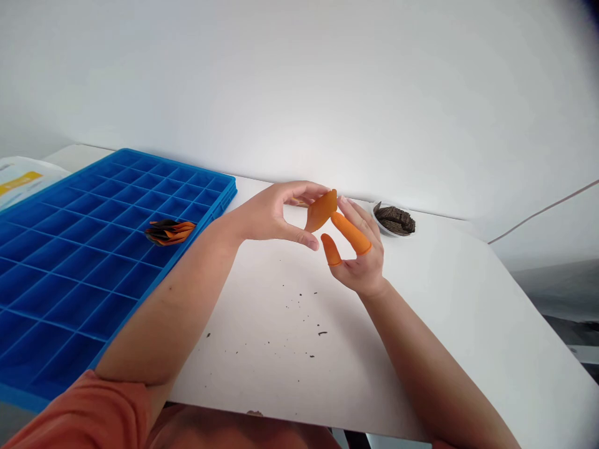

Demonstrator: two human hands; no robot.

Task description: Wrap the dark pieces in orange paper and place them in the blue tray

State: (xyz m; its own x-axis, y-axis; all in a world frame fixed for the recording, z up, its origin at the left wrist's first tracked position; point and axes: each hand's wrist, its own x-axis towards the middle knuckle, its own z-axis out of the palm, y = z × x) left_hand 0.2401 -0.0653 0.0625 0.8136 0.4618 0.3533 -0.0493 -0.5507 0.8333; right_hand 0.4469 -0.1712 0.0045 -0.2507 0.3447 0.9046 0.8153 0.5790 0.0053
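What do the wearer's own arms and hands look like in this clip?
The left hand is uncovered. The right hand wears plain orange finger covers on thumb and index finger only. A short orange-red sleeve shows on the left arm; both forearms are bare, with no watch or bracelet visible.

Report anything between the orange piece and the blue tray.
In this view, the left hand stands between the orange piece and the blue tray, its forearm across the tray's right side; nothing else visible does.
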